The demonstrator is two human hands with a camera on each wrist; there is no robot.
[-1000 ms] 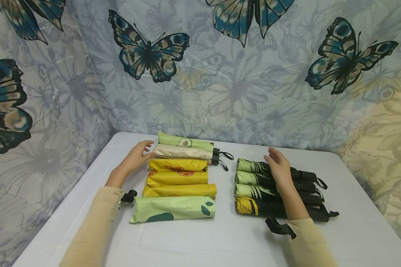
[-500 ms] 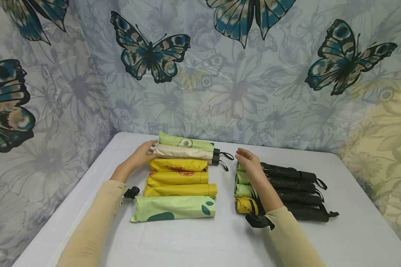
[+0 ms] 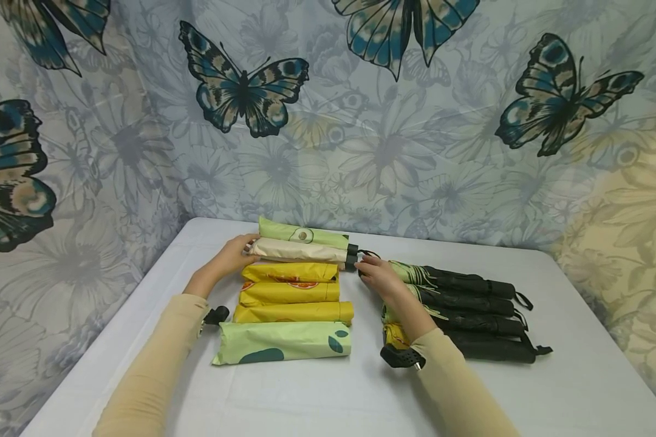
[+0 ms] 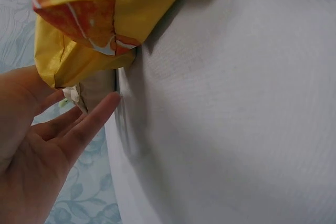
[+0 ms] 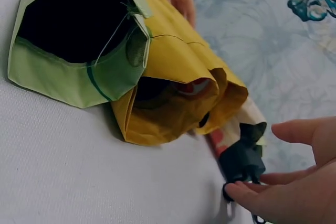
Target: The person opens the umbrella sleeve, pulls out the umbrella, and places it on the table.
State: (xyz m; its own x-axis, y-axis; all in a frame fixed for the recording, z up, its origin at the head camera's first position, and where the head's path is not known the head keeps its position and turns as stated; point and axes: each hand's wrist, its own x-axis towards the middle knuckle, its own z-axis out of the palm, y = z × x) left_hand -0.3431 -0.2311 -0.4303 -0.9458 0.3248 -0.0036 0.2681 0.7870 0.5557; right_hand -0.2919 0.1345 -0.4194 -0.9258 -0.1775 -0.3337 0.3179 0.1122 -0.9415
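Observation:
A cream folding umbrella (image 3: 300, 250) lies across the back left of the table, its black handle (image 5: 241, 162) pointing right. My left hand (image 3: 231, 256) is at its left end; in the left wrist view the fingers (image 4: 86, 132) reach out fairly straight beside the cream fabric. At the other end my right hand (image 3: 384, 278) has its fingertips right at the handle and strap, thumb apart. Behind lies a light green umbrella (image 3: 330, 239) with an avocado print. In front are several yellow sleeves (image 3: 292, 292) with orange-slice prints, hollow at their right ends.
A light green sleeve (image 3: 300, 341) with leaf shapes lies nearest on the left, its end gaping in the right wrist view. Several black folded umbrellas (image 3: 470, 303) with green or yellow tips lie on the right, partly under my right forearm. A butterfly-print cloth (image 3: 328, 164) hangs behind the table.
My right hand has moved left from above the black umbrellas to the cream umbrella's handle. My left hand has come slightly closer to that umbrella's left end.

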